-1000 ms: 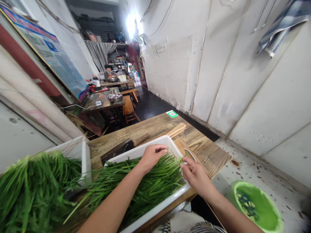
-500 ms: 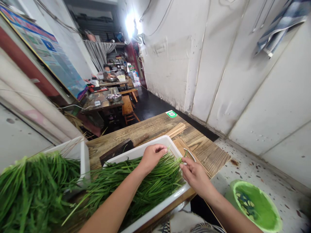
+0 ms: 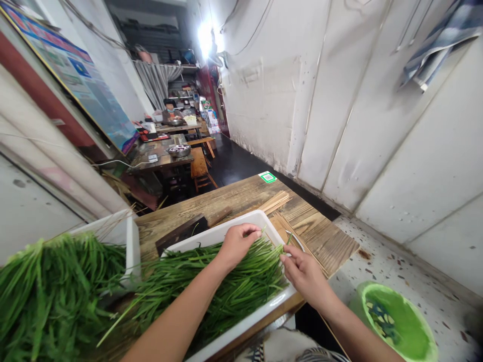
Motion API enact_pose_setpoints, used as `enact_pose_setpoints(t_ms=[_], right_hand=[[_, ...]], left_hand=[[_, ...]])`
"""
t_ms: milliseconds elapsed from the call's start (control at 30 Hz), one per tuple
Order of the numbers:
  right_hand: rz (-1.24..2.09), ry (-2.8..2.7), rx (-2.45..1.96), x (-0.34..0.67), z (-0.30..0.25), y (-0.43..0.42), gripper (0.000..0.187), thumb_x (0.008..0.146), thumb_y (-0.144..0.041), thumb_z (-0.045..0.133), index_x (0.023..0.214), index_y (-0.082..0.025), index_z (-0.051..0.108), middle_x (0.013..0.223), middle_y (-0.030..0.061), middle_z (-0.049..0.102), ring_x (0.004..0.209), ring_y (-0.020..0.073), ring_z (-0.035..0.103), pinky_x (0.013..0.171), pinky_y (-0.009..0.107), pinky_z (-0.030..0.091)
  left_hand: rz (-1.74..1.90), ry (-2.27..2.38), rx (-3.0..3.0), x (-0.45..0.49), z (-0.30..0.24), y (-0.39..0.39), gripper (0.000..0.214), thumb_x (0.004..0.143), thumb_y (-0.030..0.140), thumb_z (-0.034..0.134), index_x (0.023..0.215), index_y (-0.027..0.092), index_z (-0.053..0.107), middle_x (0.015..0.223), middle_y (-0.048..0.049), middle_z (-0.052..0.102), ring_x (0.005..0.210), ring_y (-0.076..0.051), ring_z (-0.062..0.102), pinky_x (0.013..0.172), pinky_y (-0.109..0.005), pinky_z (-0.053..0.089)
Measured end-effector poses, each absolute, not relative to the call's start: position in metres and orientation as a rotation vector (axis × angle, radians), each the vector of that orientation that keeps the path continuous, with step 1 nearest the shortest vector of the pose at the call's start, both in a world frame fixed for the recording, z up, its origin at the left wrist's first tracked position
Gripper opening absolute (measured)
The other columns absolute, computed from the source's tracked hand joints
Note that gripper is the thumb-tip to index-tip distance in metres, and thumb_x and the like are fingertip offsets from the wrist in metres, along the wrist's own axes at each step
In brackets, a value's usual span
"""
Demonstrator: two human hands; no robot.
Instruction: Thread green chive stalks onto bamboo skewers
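Long garlic chives [image 3: 226,281] fill a white plastic tray [image 3: 260,217], their pale stem ends toward the right and their leaves trailing over the left side. Above the stem ends, my left hand [image 3: 238,245] is closed in a pinch, with a thin pale-green tip showing at its fingertips. My right hand [image 3: 304,274], at the tray's right end, pinches a few chive stems between thumb and forefinger. Its other fingers are curled. Exactly how many stems each hand holds is too small to tell.
A cleaver [image 3: 181,235] lies behind the tray on the wooden table [image 3: 234,196]. Bamboo skewers [image 3: 277,202] lie near the right end. Another white bin [image 3: 132,246] holds more chives at left. A green bucket [image 3: 411,317] stands on the floor. A person [image 3: 169,113] sits far back.
The view has shifted very slightly. Both hands keep the same pinch in nearly the same place over the tray.
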State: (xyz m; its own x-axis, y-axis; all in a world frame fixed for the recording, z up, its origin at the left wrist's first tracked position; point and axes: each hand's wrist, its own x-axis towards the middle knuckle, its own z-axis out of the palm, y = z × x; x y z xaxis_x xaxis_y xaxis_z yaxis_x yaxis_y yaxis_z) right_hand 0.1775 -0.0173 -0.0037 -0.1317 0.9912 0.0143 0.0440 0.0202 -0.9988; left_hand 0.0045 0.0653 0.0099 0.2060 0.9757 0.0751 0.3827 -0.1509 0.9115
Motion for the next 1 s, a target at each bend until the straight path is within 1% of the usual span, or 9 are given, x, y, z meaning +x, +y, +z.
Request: enact_pose_setpoints(t_ms=[233, 433, 600, 767, 867, 1000], right_hand=[[1.27, -1.351, -1.166, 0.176, -0.004, -0.016, 0.026, 0.083, -0.043, 0.053, 0.083, -0.018, 0.047, 0.049, -0.0106, 0.027, 0.041, 0.0076, 0.026, 0.04, 0.021, 0.017], [1.264, -1.364, -1.164, 0.176, -0.002, -0.017, 0.026, 0.084, -0.044, 0.052, 0.082, -0.019, 0.046, 0.049, -0.0102, 0.026, 0.04, 0.0074, 0.024, 0.039, 0.022, 0.017], [1.255, -1.401, -1.167, 0.177, 0.001, -0.017, 0.028, 0.084, -0.045, 0.05, 0.075, -0.02, 0.044, 0.049, -0.0096, 0.026, 0.04, 0.0074, 0.024, 0.039, 0.022, 0.016], [1.242, -1.414, -1.165, 0.177, -0.001, -0.016, 0.026, 0.085, -0.041, 0.05, 0.072, -0.021, 0.042, 0.05, -0.0098, 0.025, 0.041, 0.0075, 0.025, 0.039, 0.021, 0.017], [1.243, -1.404, -1.161, 0.177, 0.0, -0.016, 0.024, 0.085, -0.04, 0.05, 0.072, -0.021, 0.042, 0.049, -0.0102, 0.025, 0.04, 0.0076, 0.025, 0.039, 0.021, 0.019], [1.222, -1.423, -1.179, 0.177, 0.0, -0.016, 0.024, 0.086, -0.041, 0.049, 0.074, -0.02, 0.045, 0.049, -0.0097, 0.028, 0.04, 0.008, 0.029, 0.039, 0.02, 0.021]], left_hand=[[0.967, 1.288, 1.669, 0.004, 0.01, 0.065, 0.02, 0.072, 0.03, 0.061, 0.082, 0.016, 0.071, 0.084, -0.0042, 0.073, 0.08, -0.02, 0.065, 0.077, -0.03, 0.049], [0.995, 1.299, 1.66, 0.006, 0.008, 0.065, 0.019, 0.072, 0.03, 0.062, 0.081, 0.016, 0.072, 0.084, -0.0042, 0.074, 0.078, -0.02, 0.066, 0.077, -0.03, 0.05], [1.027, 1.317, 1.703, 0.009, 0.01, 0.064, 0.018, 0.072, 0.029, 0.061, 0.079, 0.017, 0.072, 0.083, -0.0041, 0.074, 0.078, -0.02, 0.067, 0.075, -0.03, 0.05], [1.06, 1.343, 1.767, 0.012, 0.011, 0.061, 0.017, 0.074, 0.026, 0.059, 0.079, 0.016, 0.072, 0.082, -0.0044, 0.073, 0.076, -0.019, 0.066, 0.074, -0.029, 0.051], [1.089, 1.344, 1.816, 0.014, 0.01, 0.06, 0.015, 0.074, 0.024, 0.059, 0.08, 0.017, 0.071, 0.083, -0.0047, 0.073, 0.077, -0.019, 0.066, 0.075, -0.029, 0.05], [1.111, 1.348, 1.864, 0.014, 0.009, 0.059, 0.013, 0.074, 0.02, 0.059, 0.078, 0.017, 0.07, 0.081, -0.004, 0.072, 0.076, -0.018, 0.065, 0.075, -0.029, 0.05]])
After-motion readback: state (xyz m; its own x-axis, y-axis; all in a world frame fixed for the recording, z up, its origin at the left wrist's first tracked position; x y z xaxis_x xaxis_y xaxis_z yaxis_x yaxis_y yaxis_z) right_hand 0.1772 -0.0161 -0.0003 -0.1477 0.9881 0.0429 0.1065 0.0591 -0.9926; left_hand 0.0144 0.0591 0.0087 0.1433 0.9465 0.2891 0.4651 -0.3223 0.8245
